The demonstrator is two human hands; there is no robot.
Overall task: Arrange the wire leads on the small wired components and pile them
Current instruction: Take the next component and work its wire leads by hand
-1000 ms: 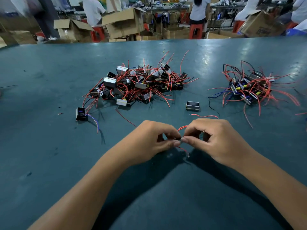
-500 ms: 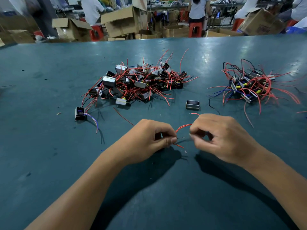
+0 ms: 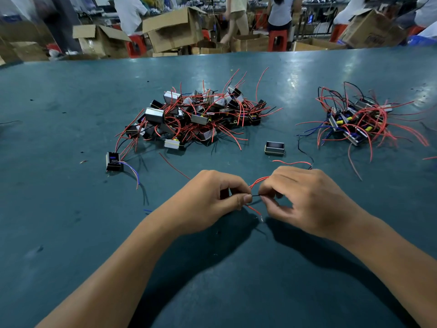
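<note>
My left hand (image 3: 212,200) grips a small wired component that its curled fingers hide almost wholly. My right hand (image 3: 305,197) pinches a thin black lead (image 3: 255,195) stretched between the two hands. Red leads (image 3: 259,179) arch over the gap, and another red lead (image 3: 254,210) hangs below with a bare tip. A big heap of components with red wires (image 3: 196,117) lies at the middle of the table. A smaller pile of components (image 3: 357,124) lies at the right.
The blue-green table (image 3: 71,233) carries a lone component with blue wires (image 3: 113,161) at the left and a bare frame (image 3: 274,147) near the middle. A loose red wire (image 3: 173,165) lies behind my left hand. Cardboard boxes (image 3: 172,29) and people stand beyond the far edge.
My hands have drawn slightly apart, and a black lead is now stretched between them. The piles have not moved.
</note>
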